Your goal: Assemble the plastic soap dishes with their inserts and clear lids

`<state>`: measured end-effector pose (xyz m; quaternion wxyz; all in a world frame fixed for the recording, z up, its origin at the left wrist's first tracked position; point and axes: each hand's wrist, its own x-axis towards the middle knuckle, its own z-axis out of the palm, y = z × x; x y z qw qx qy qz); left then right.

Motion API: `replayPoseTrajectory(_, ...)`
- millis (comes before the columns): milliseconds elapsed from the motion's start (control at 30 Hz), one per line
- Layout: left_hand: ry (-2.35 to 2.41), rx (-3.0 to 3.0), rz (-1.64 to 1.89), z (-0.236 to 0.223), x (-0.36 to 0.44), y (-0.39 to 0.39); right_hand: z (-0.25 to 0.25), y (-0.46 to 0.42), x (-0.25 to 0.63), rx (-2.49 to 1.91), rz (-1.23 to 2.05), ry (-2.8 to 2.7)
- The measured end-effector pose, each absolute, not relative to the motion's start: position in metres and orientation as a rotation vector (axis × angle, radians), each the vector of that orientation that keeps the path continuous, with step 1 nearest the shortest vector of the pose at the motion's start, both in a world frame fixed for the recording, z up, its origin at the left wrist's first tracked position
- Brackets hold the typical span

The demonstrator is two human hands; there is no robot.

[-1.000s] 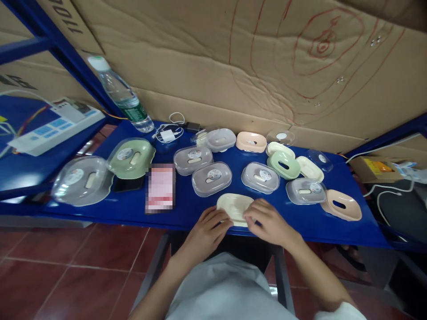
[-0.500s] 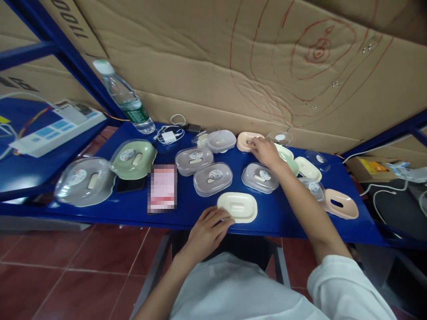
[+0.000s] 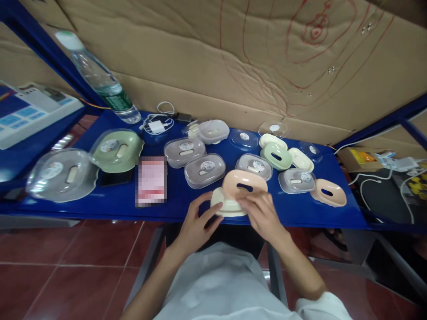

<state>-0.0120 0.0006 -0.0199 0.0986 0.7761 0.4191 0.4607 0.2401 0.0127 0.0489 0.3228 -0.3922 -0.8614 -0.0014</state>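
Note:
A peach soap dish tray (image 3: 230, 184) with an oval slot is pinched in my right hand (image 3: 262, 213). It hangs tilted over a cream soap dish base (image 3: 220, 207) near the front edge of the blue table, hiding much of it. My left hand (image 3: 200, 220) curls its fingers and thumb about the base's left end, gripping it. Just behind the peach tray lies a grey soap dish with a clear lid (image 3: 246, 165). Another lidded grey dish (image 3: 205, 170) is to the left of it.
Lidded green (image 3: 116, 151) and pale (image 3: 62, 174) dishes and a phone (image 3: 151, 181) are at left. To the right lie a green tray (image 3: 276, 155), a second peach tray (image 3: 329, 193) and loose clear lids (image 3: 243, 139). A water bottle (image 3: 100, 80) leans near cardboard (image 3: 167, 58).
My right hand has brought the peach tray from the back of the table to above the cream base, uncovering a clear lid there. My left hand has closed around the base's left end.

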Motion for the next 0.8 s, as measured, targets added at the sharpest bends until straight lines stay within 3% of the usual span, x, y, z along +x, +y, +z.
replayPoseTrajectory(233, 1.146, 2.588, 1.062, -0.005, -0.022, 0.003, 0.027, 0.003, 0.23, -0.953, 0.258, -2.295)
replayPoseTrajectory(467, 1.134, 2.782, 0.86, 0.002, -0.03, 0.005, 0.021, 0.004, 0.236, -0.973, 0.164, -2.449)
replayPoseTrajectory(633, 1.087, 2.774, 0.848, 0.002, -0.029, 0.006, 0.012, -0.003, 0.241, -0.997, 0.184, -2.493)
replayPoseTrajectory(800, 1.11, 2.65, 0.927, -0.001, -0.027, 0.009, 0.042, 0.018, 0.253, -0.996, 0.282, -2.488)
